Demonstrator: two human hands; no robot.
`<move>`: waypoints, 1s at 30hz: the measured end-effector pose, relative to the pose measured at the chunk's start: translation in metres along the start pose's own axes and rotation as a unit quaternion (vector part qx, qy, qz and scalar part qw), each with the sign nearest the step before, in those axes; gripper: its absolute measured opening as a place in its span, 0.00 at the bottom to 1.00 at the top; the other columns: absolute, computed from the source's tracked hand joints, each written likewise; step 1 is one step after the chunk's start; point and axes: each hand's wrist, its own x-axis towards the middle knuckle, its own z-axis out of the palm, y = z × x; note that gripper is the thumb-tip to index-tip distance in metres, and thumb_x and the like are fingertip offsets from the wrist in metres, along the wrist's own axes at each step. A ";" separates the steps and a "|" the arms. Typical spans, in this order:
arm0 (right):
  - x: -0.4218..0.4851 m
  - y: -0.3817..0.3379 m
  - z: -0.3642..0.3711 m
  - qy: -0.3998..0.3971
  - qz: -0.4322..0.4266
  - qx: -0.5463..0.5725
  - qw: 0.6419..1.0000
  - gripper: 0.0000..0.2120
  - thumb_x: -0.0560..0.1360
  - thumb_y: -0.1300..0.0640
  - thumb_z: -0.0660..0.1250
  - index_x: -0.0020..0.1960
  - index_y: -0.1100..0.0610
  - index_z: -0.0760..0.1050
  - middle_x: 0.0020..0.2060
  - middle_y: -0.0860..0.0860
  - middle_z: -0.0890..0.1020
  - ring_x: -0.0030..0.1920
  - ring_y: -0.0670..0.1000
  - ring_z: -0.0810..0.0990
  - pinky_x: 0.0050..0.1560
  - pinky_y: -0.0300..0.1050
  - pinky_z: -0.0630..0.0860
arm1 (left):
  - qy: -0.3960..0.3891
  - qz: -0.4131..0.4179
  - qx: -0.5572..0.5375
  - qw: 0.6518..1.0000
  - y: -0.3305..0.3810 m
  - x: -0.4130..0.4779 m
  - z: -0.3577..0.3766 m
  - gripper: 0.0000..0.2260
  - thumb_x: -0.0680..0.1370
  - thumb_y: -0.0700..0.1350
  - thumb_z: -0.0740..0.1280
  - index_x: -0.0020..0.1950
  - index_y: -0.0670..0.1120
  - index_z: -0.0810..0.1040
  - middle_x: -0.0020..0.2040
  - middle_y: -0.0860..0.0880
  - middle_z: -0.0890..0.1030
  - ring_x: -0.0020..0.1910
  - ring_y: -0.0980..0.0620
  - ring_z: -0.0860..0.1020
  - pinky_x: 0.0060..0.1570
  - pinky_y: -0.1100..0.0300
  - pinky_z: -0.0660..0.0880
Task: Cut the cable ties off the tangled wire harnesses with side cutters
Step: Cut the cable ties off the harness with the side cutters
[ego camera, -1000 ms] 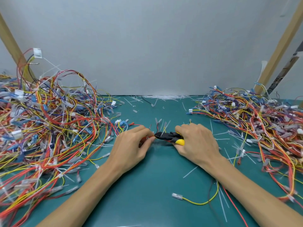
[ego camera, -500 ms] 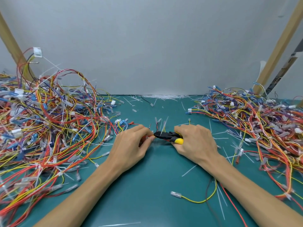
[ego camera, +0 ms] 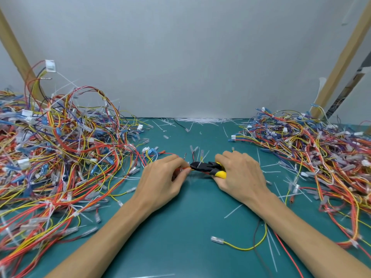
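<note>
Hardly anything has moved since the earlier frames: both hands keep their places at mid-mat, and the cutters point(ego camera: 206, 167) still point left at the same fingertips.

Left hand point(ego camera: 162, 183): thumb and fingertips pinch a thin red-and-orange bundle point(ego camera: 181, 168), which trails from the left heap point(ego camera: 60, 157).

Right hand point(ego camera: 241, 177): fingers curled round the yellow handles, with the black nose touching or just beside the pinched bundle. Whether the jaws stand open or closed cannot be told. The tie itself is too small to make out.

Step in hand, as judged: seating the blades on a single tie, or snipping it.

Next move, as judged: the jaws should take the tie alone, clear of the wire insulation and of the left fingertips. A squeeze of the handles follows, after which the freed wires would probably go to the right heap point(ego camera: 311, 153).

Much remains, since the left heap is large and tangled. White tie offcuts point(ego camera: 200, 120) lie along the back edge of the mat point(ego camera: 180, 227), and a loose yellow wire point(ego camera: 241, 247) lies near the right forearm.
</note>
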 end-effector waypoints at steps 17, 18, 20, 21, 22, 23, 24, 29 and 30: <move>0.001 0.001 0.003 -0.015 0.009 0.007 1.000 0.12 0.69 0.45 0.68 0.39 0.51 0.70 0.33 0.47 0.76 0.35 0.55 0.73 0.36 0.44 0.59 | -0.003 -0.005 -0.003 1.000 -0.002 0.000 0.001 0.03 0.77 0.48 0.68 0.45 0.51 0.80 0.39 0.55 0.79 0.37 0.54 0.76 0.39 0.53 0.76; 0.001 0.001 0.004 -0.016 0.006 0.009 1.000 0.11 0.69 0.45 0.68 0.40 0.51 0.71 0.34 0.47 0.76 0.36 0.55 0.73 0.36 0.44 0.59 | -0.002 -0.004 -0.003 1.000 -0.002 0.000 0.002 0.03 0.77 0.48 0.68 0.45 0.51 0.80 0.39 0.55 0.79 0.37 0.54 0.76 0.38 0.53 0.76; 0.002 0.002 0.004 -0.021 0.012 0.011 1.000 0.11 0.70 0.44 0.67 0.38 0.50 0.69 0.33 0.48 0.76 0.35 0.55 0.73 0.35 0.45 0.59 | 0.000 -0.001 0.000 1.000 -0.002 0.000 0.003 0.03 0.77 0.48 0.68 0.45 0.51 0.80 0.39 0.55 0.79 0.37 0.54 0.76 0.38 0.53 0.76; 0.002 0.003 0.004 -0.022 0.017 0.012 1.000 0.12 0.70 0.44 0.67 0.37 0.50 0.68 0.32 0.48 0.76 0.35 0.56 0.73 0.34 0.45 0.58 | -0.001 0.000 0.000 1.000 -0.002 0.000 0.003 0.03 0.77 0.48 0.68 0.45 0.51 0.80 0.39 0.55 0.79 0.37 0.54 0.76 0.38 0.53 0.76; 0.002 0.003 0.004 -0.024 0.022 0.015 0.999 0.12 0.70 0.44 0.66 0.37 0.50 0.68 0.32 0.48 0.76 0.35 0.56 0.74 0.34 0.45 0.58 | -0.002 0.000 -0.001 1.000 -0.002 0.000 0.003 0.03 0.77 0.48 0.68 0.45 0.51 0.80 0.39 0.55 0.79 0.37 0.54 0.76 0.38 0.53 0.76; 0.001 0.003 0.004 -0.026 0.025 0.019 0.999 0.13 0.69 0.43 0.66 0.37 0.51 0.68 0.32 0.47 0.76 0.35 0.56 0.74 0.34 0.45 0.57 | -0.002 -0.001 -0.001 1.000 -0.001 0.000 0.003 0.03 0.77 0.48 0.68 0.45 0.51 0.80 0.39 0.55 0.79 0.37 0.54 0.76 0.38 0.53 0.76; 0.001 0.002 0.003 -0.025 0.025 0.023 0.999 0.13 0.69 0.43 0.67 0.37 0.51 0.69 0.32 0.47 0.76 0.35 0.56 0.75 0.34 0.45 0.58 | -0.002 -0.002 -0.001 1.000 -0.001 0.000 0.002 0.03 0.77 0.48 0.67 0.45 0.51 0.80 0.40 0.55 0.79 0.37 0.54 0.76 0.38 0.53 0.76; 0.001 0.003 0.001 -0.023 0.017 0.023 0.999 0.11 0.69 0.43 0.67 0.39 0.50 0.71 0.35 0.48 0.77 0.37 0.55 0.75 0.36 0.45 0.59 | 0.001 -0.004 -0.003 1.000 -0.001 0.000 0.002 0.03 0.77 0.48 0.67 0.45 0.51 0.80 0.39 0.56 0.79 0.37 0.55 0.76 0.38 0.53 0.76; 0.001 0.003 0.001 -0.025 0.023 0.025 0.999 0.12 0.70 0.43 0.67 0.38 0.50 0.70 0.34 0.48 0.77 0.37 0.55 0.75 0.36 0.45 0.58 | 0.001 -0.004 -0.003 1.000 -0.002 0.000 0.003 0.03 0.77 0.49 0.67 0.45 0.51 0.79 0.39 0.56 0.79 0.37 0.55 0.76 0.38 0.54 0.76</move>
